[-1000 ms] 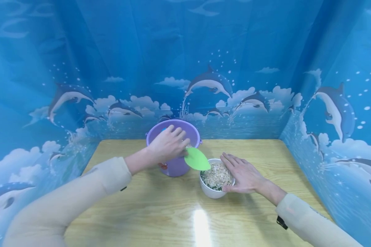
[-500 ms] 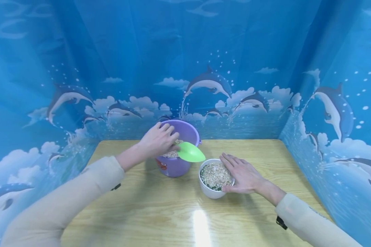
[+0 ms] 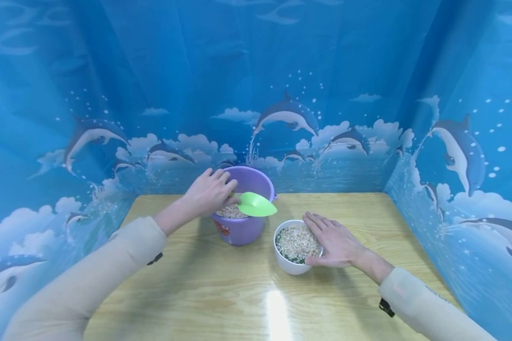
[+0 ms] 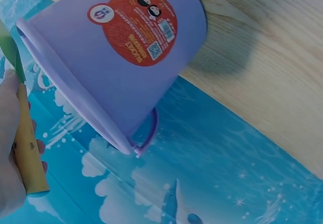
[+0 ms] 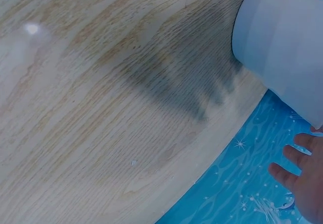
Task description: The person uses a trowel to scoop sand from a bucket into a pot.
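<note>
My left hand (image 3: 211, 192) grips a small trowel with a green blade (image 3: 257, 204) and a yellow handle (image 4: 30, 148). It is over the purple bucket (image 3: 242, 232), the blade tilted across the bucket's right rim. Pale grains (image 3: 232, 211) show inside the bucket. To the right stands a white pot (image 3: 291, 266), upright, filled near the brim with pale flakes (image 3: 298, 241) over something dark green. My right hand (image 3: 334, 240) rests against the pot's right rim, fingers extended. In the right wrist view, only part of that hand (image 5: 305, 176) shows beside the pot (image 5: 280, 40).
A wooden table (image 3: 213, 298) carries the bucket and pot. Blue dolphin-printed sheeting (image 3: 341, 170) rises behind and on both sides. The bucket has a purple handle (image 4: 151, 130) at its side and a red sticker (image 4: 144, 30).
My left hand has moved left with the trowel, from beside the pot's rim back over the bucket. My right hand has stayed on the pot.
</note>
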The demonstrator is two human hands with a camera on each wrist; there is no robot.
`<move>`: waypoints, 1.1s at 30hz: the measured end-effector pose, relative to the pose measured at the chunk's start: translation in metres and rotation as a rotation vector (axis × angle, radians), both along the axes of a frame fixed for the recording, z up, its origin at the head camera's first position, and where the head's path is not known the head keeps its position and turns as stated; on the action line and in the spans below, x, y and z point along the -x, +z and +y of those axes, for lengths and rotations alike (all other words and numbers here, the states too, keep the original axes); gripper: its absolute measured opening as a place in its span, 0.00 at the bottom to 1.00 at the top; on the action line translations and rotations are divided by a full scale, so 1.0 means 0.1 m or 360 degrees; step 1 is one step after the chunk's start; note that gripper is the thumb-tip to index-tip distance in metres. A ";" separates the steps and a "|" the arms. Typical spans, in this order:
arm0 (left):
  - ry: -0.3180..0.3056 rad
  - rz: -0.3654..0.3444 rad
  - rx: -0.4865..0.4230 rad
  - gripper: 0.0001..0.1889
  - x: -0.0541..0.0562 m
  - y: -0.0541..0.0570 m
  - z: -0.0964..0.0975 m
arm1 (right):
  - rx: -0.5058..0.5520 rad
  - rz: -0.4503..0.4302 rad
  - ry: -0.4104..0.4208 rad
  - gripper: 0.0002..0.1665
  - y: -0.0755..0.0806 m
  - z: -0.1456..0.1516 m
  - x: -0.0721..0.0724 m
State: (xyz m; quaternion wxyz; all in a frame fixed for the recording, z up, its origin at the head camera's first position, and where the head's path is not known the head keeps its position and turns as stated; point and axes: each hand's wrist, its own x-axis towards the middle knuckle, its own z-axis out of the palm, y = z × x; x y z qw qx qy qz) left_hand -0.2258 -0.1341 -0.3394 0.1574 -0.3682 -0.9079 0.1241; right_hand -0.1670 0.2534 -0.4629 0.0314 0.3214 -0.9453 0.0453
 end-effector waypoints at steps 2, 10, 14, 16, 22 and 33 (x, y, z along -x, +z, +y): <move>0.0012 -0.0014 -0.0015 0.22 0.02 -0.01 -0.03 | 0.0008 -0.0011 0.0001 0.70 0.01 -0.01 0.00; 0.0133 -0.0146 -0.0073 0.22 0.12 -0.04 -0.14 | 0.0036 0.0004 -0.0002 0.69 0.09 -0.10 0.07; 0.0167 -0.0155 -0.0081 0.22 0.17 -0.06 -0.20 | 0.0042 0.0026 -0.0005 0.70 0.14 -0.18 0.14; 0.0175 -0.0152 -0.0077 0.22 0.19 -0.07 -0.23 | 0.0050 0.0036 -0.0002 0.70 0.17 -0.23 0.17; 0.0175 -0.0124 -0.0067 0.22 0.26 -0.11 -0.31 | 0.0073 0.0005 -0.0024 0.69 0.28 -0.40 0.28; 0.0174 -0.0105 -0.0026 0.23 0.35 -0.18 -0.31 | 0.0060 0.0020 -0.0066 0.68 0.41 -0.66 0.47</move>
